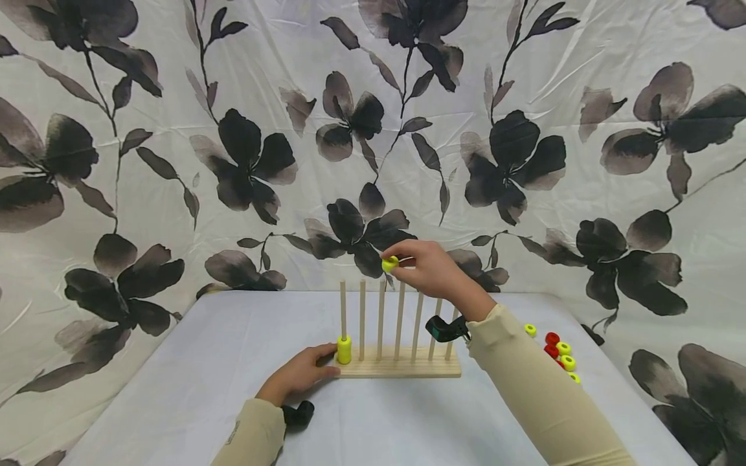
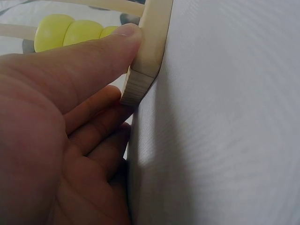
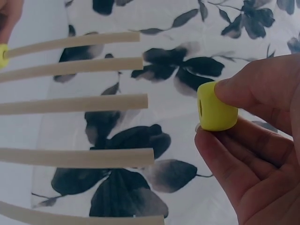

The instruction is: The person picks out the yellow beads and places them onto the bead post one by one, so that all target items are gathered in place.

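Note:
My right hand (image 1: 430, 268) pinches a yellow bead (image 3: 217, 107) between thumb and fingers, above the tops of the pegs. The bead's hole shows on the side facing the pegs in the right wrist view. Below is a wooden peg rack (image 1: 402, 369) with several upright pegs. Yellow beads (image 1: 344, 350) are stacked on its leftmost peg. At the rack's left end my left hand (image 1: 303, 370) grips the base; its thumb (image 2: 108, 49) lies on the wood beside the stack and its fingers reach the end.
Loose yellow beads (image 1: 568, 362) and red beads (image 1: 552, 338) lie on the right side of the white-covered table (image 1: 204, 362). A floral cloth (image 1: 373, 162) hangs behind the table.

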The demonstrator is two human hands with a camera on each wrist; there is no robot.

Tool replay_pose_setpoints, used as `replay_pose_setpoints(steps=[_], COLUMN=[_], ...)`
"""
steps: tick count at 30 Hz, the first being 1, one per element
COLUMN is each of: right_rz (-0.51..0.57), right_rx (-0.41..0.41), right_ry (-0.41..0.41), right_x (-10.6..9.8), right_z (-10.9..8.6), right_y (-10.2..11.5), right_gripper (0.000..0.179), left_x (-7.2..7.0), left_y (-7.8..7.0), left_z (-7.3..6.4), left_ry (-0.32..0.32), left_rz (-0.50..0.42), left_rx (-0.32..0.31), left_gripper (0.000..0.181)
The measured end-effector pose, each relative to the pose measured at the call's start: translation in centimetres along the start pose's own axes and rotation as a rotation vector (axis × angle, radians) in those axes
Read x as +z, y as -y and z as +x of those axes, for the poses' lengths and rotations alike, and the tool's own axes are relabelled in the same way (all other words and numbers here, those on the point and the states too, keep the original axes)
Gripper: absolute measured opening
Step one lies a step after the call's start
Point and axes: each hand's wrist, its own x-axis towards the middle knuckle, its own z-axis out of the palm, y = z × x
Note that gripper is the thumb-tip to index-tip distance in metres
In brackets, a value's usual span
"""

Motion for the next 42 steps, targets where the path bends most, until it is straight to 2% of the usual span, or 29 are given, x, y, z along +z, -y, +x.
replay_pose_setpoints(steps=[7,14,23,36,42], right_rz=[0.01,0.028,0.009,0.054,0.034], right_rx=[-0.019,-0.002,-0.009,0.013,0.018], right_ry=[0.014,0.01,0.03,0.046,0.048], right_x=[1.0,1.9,3.3,4.9,5.6], right_z=[0.8,1.3,2.2,3.3,3.6], right_y=[0.3,0.7,1.4,2.1,2.1], right_gripper=[0.025,0.025,0.027,0.028,0.029], left_x=[-0.1,-0.3,-0.3,-0.4,-0.4], left_y=[0.0,0.0,0.0,0.1,0.0], left_z=[0.0,0.0,-0.1,-0.1,-0.1], left_ry=[0.004,-0.003,0.01,0.012,0.014], left_rz=[-0.015,0.003,-0.014,-0.019,-0.027], left_rx=[-0.01,0.023,-0.009,0.008,0.026], left_gripper=[0.063,0.061,0.062,0.063,0.062])
